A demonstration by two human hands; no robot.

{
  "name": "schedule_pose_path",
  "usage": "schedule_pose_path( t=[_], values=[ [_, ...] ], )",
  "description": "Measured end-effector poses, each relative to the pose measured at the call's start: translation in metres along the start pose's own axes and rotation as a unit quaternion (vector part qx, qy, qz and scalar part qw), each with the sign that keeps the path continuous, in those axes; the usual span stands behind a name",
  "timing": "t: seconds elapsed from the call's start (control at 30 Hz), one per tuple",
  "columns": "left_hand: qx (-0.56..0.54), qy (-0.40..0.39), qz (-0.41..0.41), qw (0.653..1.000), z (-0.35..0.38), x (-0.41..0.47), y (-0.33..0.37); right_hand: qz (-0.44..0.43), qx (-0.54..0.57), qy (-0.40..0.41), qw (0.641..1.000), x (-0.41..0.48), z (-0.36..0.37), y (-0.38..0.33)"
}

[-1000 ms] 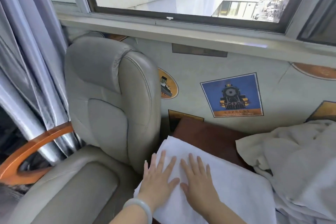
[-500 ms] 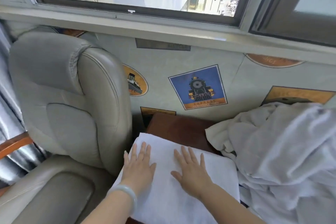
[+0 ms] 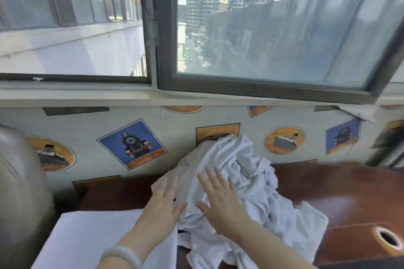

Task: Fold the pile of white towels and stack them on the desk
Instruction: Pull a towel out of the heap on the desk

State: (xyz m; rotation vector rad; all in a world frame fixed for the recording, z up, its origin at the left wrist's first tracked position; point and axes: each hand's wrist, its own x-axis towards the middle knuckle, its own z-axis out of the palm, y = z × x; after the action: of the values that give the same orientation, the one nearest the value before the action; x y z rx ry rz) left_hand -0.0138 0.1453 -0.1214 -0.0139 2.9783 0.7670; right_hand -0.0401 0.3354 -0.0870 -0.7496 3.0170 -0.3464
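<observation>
White pile [image 3: 247, 166] at left hand [image 3: 162, 205], right hand [image 3: 218, 201], fingers straight, spread

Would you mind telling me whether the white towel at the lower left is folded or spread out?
Folded: the towel lies as a flat, straight-edged rectangle, unlike the crumpled pile beside it.

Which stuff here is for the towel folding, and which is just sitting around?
For the job: pile of white towels, folded towel, desk, left hand, right hand.
Just sitting around: grey chair, blue train picture, window.
</observation>
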Motion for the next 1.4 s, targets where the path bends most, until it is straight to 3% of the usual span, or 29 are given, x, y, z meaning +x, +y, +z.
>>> schedule_pose_path(
  t=[0.13,0.27,0.33,0.43,0.53,0.67,0.77,0.83,0.87,1.03,1.1,1.2,1.27,1.4],
  values=[
    [0.043,-0.028,-0.03,0.998,0.023,0.036,0.076,0.058,0.002,0.0,0.998,-0.023,-0.02,0.087],
    [-0.034,0.004,-0.084,0.996,0.033,0.071,0.143,0.078,0.015,-0.002,0.997,-0.034,-0.025,0.158],
    [-0.095,0.055,-0.174,0.979,0.034,0.093,0.161,0.077,0.022,0.025,0.996,-0.032,-0.03,0.184],
    [-0.127,0.059,-0.272,0.952,0.025,0.108,0.181,0.073,0.124,-0.074,0.987,-0.031,-0.038,0.216],
    [-0.072,0.126,-0.219,0.965,0.022,0.108,0.203,0.064,0.225,-0.076,0.969,-0.027,-0.047,0.235],
    [-0.101,0.21,-0.13,0.964,0.016,0.114,0.239,0.113,0.435,-0.087,0.889,-0.021,-0.072,0.232],
    [-0.01,0.105,-0.217,0.97,0.025,0.12,0.231,0.124,0.499,-0.077,0.854,-0.033,-0.085,0.227],
    [0.024,-0.023,-0.222,0.975,0.043,0.111,0.218,0.125,0.509,-0.08,0.848,-0.046,-0.088,0.229],
    [0.04,-0.052,-0.204,0.977,0.051,0.107,0.212,0.13,0.509,-0.078,0.847,-0.051,-0.087,0.233],
    [-0.105,0.094,-0.187,0.972,0.054,0.082,0.23,0.191,0.502,-0.059,0.842,-0.079,-0.074,0.246],
    [-0.16,0.126,-0.162,0.966,0.043,0.071,0.248,0.217,0.552,-0.068,0.802,-0.082,-0.077,0.241],
    [-0.191,0.191,-0.08,0.96,0.004,0.047,0.29,0.243,0.674,-0.061,0.695,-0.076,-0.102,0.224],
    [-0.202,0.218,0.001,0.955,-0.029,0.035,0.323,0.237,0.729,-0.038,0.641,-0.071,-0.13,0.213],
    [-0.165,0.124,0.171,0.963,-0.068,0.017,0.377,0.231,0.798,-0.006,0.557,-0.07,-0.185,0.214]
  ],
)
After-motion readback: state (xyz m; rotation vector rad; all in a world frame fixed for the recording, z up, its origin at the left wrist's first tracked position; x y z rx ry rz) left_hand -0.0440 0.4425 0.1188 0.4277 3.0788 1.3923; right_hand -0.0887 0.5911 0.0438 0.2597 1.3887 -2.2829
